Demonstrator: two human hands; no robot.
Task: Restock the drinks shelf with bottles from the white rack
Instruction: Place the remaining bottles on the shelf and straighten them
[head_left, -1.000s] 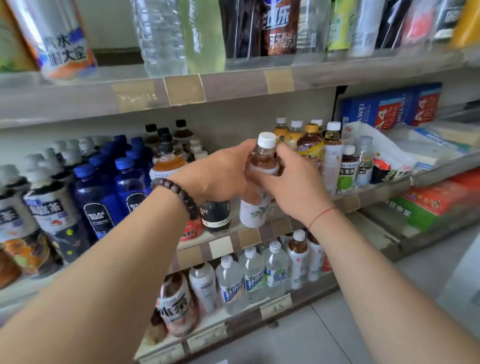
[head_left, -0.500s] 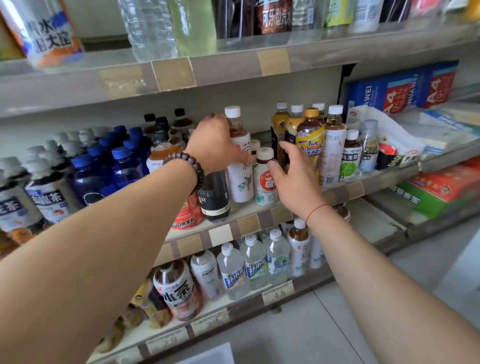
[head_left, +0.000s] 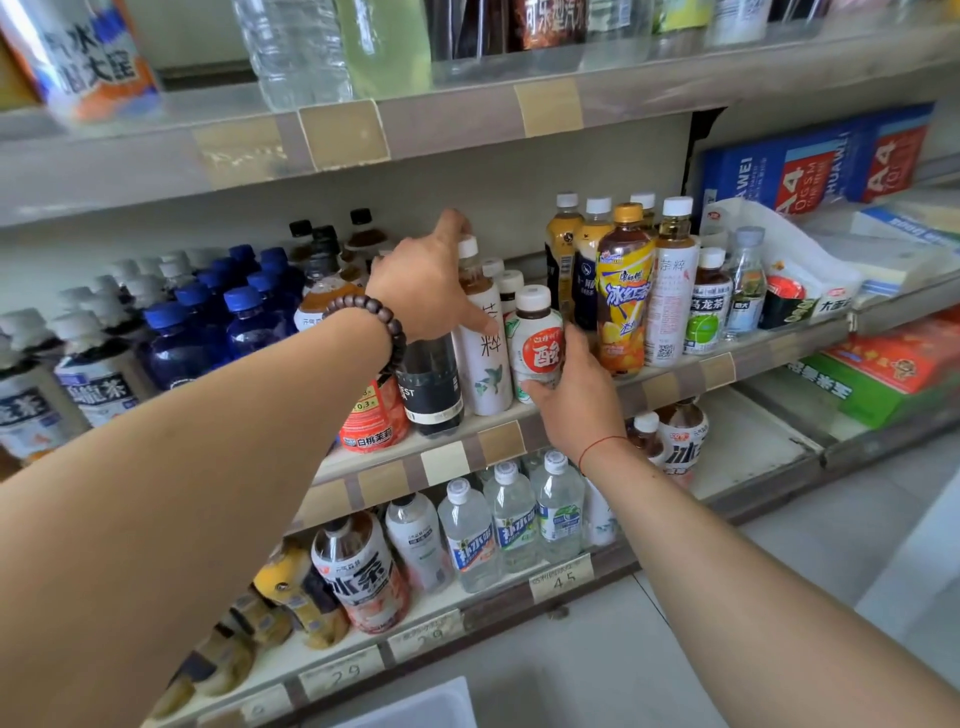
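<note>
On the middle drinks shelf (head_left: 501, 441) a tall white tea bottle (head_left: 485, 364) with a white cap stands upright. My left hand (head_left: 426, 286) is closed round its neck, thumb in front, index finger raised behind the cap. Right beside it stands a short white bottle with a red label (head_left: 537, 338). My right hand (head_left: 576, 400) grips that one from the right and below. A corner of the white rack (head_left: 415, 701) shows at the bottom edge; its contents are out of view.
Blue-capped soda bottles (head_left: 234, 322) fill the shelf's left. A yellow iced-tea bottle (head_left: 623, 306) and other tea bottles stand close on the right. Water bottles (head_left: 511, 525) line the lower shelf. Large bottles fill the top shelf (head_left: 467, 114), and paper packs (head_left: 810, 161) lie at right.
Both hands first held the tall tea bottle in front of the shelf. My left hand set it down on the shelf; my right hand let go and closed on the short red-label bottle.
</note>
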